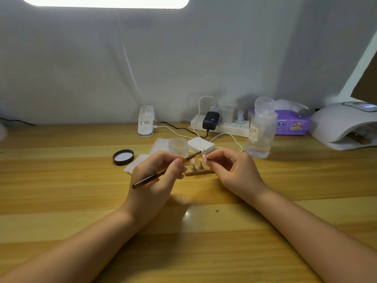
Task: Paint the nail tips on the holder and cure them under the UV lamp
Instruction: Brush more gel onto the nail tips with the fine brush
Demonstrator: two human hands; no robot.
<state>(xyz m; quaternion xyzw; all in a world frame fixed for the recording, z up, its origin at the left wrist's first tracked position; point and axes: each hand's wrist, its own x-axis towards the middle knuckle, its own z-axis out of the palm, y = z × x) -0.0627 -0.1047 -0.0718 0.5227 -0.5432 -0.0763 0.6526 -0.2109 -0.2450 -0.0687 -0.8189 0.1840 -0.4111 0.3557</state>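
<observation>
Meanwhile, left hand (pixel 157 172) pinches the brush (pixel 163 172); right hand (pixel 230 170) pinches a nail tip (pixel 204 159) above the holder (pixel 196 173).

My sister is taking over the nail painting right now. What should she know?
Left hand grips the brush, bristles up by the nail tips.
Right hand pinches the rightmost tip on the holder, mid-table.
The open jar stands just behind the holder; its lid lies to the left.
The UV lamp sits far right, and something already lies inside it.
Done: jar opened, brush in hand.
Left: finish painting these tips, then cure them under the lamp.
</observation>
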